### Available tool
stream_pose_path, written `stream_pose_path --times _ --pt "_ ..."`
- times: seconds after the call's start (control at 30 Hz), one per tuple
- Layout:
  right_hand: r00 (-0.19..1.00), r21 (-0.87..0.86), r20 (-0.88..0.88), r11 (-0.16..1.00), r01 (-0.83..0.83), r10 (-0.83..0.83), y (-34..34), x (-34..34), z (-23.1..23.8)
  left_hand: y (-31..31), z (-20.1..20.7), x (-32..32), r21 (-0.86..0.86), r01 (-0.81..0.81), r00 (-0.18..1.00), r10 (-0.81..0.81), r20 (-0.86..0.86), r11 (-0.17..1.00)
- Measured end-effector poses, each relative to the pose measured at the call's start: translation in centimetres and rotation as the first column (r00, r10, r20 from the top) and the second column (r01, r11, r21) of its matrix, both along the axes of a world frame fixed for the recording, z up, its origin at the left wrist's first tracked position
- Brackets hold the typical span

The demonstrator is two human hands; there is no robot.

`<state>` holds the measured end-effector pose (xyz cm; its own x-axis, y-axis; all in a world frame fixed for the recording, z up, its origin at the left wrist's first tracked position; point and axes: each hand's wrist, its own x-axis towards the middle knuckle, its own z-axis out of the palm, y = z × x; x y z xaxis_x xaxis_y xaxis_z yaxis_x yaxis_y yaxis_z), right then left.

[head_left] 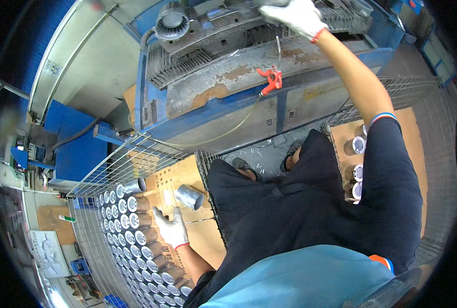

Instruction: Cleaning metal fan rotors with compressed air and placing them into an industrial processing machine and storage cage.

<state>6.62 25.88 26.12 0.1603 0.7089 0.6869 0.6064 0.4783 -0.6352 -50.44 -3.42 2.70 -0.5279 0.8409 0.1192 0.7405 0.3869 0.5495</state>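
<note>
- Head view: the person's two gloved hands are well apart, one low over a wire basket, the other up at the bench.
- The left hand [173, 228] has its fingers spread and its grasp empty; its fingertips are just beside a loose metal cup [189, 196], and I cannot tell if they touch it.
- That cup is tipped on its side near the right edge of a cardboard sheet [215, 232] in the left basket [116, 159].
- The right hand [295, 18] is over the far side of the bench [210, 126], blurred and cut by the picture's top; I cannot tell what it grips.
- Rows of cups [134, 221] with slotted ends fill the left side of the left basket.
- A finned metal part [172, 23] sits toward the bench's left end.
- A red air gun [272, 79] hangs at the bench's near edge.
- More cups [358, 145] stand along the left edge of the right basket [413, 84].
</note>
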Motion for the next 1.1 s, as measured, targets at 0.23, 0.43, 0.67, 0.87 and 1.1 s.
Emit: stream_pose_path --times 0.23,0.43,0.67,0.87,1.1 --pt "0.82 -0.444 0.573 0.832 0.332 -0.022 -1.8 7.9 -5.1 11.6 8.3 4.5 0.35 0.285 0.957 -0.282 -0.061 0.892" --pt "0.87 -0.546 0.493 0.772 0.326 -0.02 1.2 8.6 -7.8 27.1 16.0 13.5 0.439 0.461 0.887 -0.404 -0.222 0.771" --pt "0.687 -0.444 0.726 0.745 0.497 -0.026 -0.2 8.9 -7.6 38.0 22.8 19.0 0.383 0.398 0.847 -0.174 -0.502 0.834" --pt "0.608 0.046 0.741 0.926 0.375 -0.283 -2.2 6.4 -5.0 40.1 24.7 18.4 0.337 0.539 0.788 -0.32 -0.527 0.772" --pt "0.712 0.247 0.695 0.963 -0.106 -0.1 -4.1 -1.8 3.0 33.2 28.4 20.8 0.469 0.85 0.504 -0.112 -0.856 0.238"
